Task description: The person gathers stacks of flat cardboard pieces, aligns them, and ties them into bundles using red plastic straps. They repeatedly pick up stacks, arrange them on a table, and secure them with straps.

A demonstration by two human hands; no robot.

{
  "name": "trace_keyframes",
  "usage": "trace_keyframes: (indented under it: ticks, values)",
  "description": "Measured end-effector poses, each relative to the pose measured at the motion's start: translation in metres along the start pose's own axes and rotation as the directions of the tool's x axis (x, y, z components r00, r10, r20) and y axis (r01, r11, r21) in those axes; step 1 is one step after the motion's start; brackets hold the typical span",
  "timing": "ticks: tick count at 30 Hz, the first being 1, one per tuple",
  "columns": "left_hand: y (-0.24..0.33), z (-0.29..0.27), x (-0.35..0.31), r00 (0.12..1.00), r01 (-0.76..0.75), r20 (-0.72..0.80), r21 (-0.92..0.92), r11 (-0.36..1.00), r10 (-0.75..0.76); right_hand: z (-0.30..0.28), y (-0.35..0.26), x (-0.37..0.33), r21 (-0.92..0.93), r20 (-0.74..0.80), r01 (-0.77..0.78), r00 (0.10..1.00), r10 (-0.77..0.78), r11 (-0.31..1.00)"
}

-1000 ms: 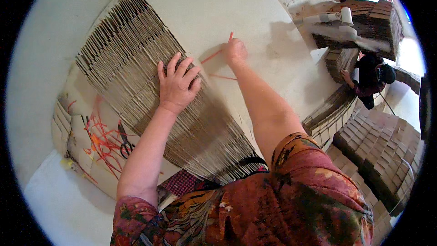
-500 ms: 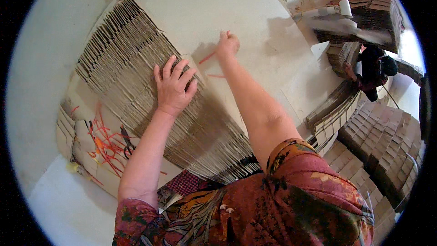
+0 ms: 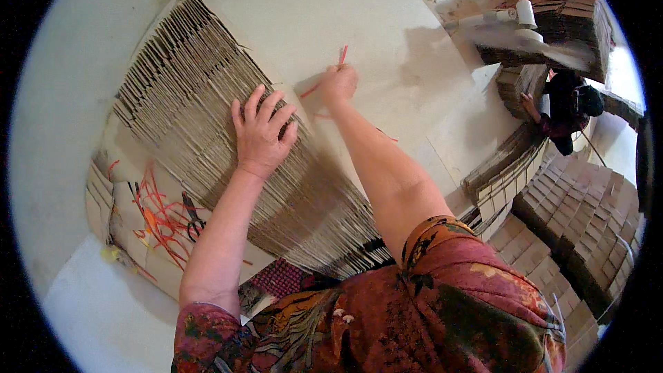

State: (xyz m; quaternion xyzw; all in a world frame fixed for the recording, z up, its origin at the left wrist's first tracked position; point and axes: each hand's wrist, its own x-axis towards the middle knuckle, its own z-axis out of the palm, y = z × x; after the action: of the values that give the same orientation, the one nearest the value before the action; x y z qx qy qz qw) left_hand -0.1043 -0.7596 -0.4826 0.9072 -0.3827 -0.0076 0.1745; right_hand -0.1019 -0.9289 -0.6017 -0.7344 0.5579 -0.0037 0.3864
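A long row of thin brown cardboard pieces (image 3: 183, 79) stands packed on edge across the pale table (image 3: 324, 10). My left hand (image 3: 264, 135) lies on top of the row near its right side, fingers spread, holding nothing. To the right, over the bare tabletop, my right hand (image 3: 340, 86) is closed around a thin red strip (image 3: 344, 54). One end of the strip sticks up beyond the fist; another red piece shows at its lower left. More red shows beside my right forearm, partly hidden by it.
Left of my left forearm lie a tangle of red strips (image 3: 160, 221) and black-handled scissors (image 3: 193, 221). Stacks of cardboard (image 3: 580, 207) stand at the right, where another person (image 3: 573, 107) handles cardboard. A white fan (image 3: 528, 24) with blurred blades is at the upper right.
My right hand has drawn slightly back toward me, and more of the red strip now sticks out above the fist. My left hand has barely shifted on the cardboard.
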Motion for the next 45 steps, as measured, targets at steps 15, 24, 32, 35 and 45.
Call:
trace_keyframes:
  ticks: [15,24,32,35,45]
  values:
    - [-0.002,-0.005,0.0,1.0,-0.005,0.012,0.027,1.0,0.005,0.013,-0.003,0.0,0.495,0.318,-0.089,0.944,-0.085,0.864]
    - [0.015,0.001,-0.001,1.0,-0.02,0.012,0.077,0.997,0.019,0.045,0.023,-0.005,0.606,0.427,-0.161,0.892,-0.147,0.779]
    - [0.011,-0.005,0.001,0.999,-0.028,0.017,0.048,0.998,0.027,0.038,0.0,-0.004,0.389,0.236,0.601,0.669,-0.705,0.699]
    - [0.003,-0.006,0.0,1.0,-0.015,0.015,0.056,0.998,0.014,-0.034,-0.07,-0.033,0.633,0.472,0.077,0.751,-0.463,0.77]
    - [0.004,-0.004,0.001,0.999,-0.025,0.041,0.022,0.999,0.024,-0.05,-0.096,-0.059,0.707,0.404,0.272,0.602,-0.689,0.653]
